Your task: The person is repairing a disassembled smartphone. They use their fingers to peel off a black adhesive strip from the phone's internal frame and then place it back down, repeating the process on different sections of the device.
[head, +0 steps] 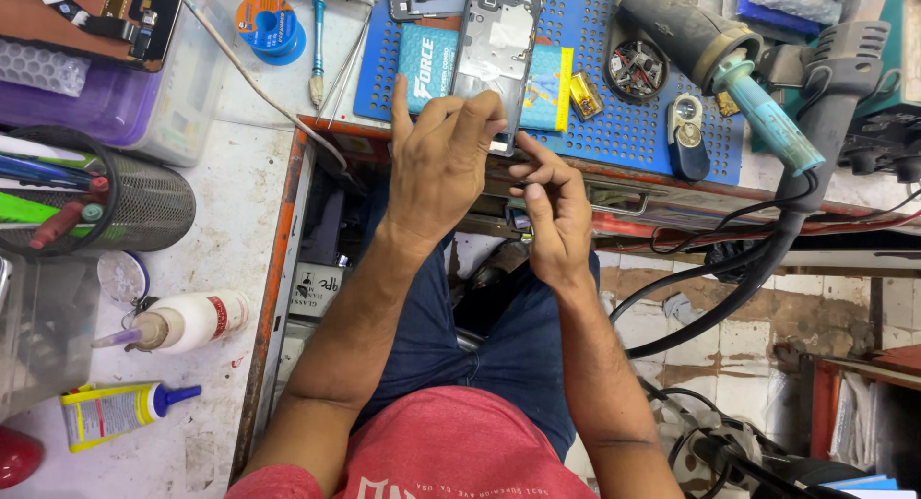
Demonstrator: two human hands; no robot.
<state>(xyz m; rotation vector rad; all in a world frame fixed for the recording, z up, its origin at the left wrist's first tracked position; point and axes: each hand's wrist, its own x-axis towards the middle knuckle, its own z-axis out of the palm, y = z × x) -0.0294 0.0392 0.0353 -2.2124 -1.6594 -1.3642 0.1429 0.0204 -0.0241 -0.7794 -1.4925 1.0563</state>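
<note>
My left hand [436, 163] grips the near end of a dark phone frame [496, 48], an opened handset with its inner parts showing, and holds it up over the blue perforated work mat [614, 125]. My right hand [549, 206] sits just to the right and below, fingers curled and pinched together close to the frame's lower corner. Whether something tiny sits between those fingertips cannot be made out. My forearms reach up from my lap, over blue trousers and a red shirt.
On the mat lie a teal packet [427, 62], a small yellow part [585, 94], a round dish of screws [636, 69] and a hot-air handle [729, 62]. At left stand a mesh pen holder [125, 206], glue bottles [187, 321], a solder spool [267, 24].
</note>
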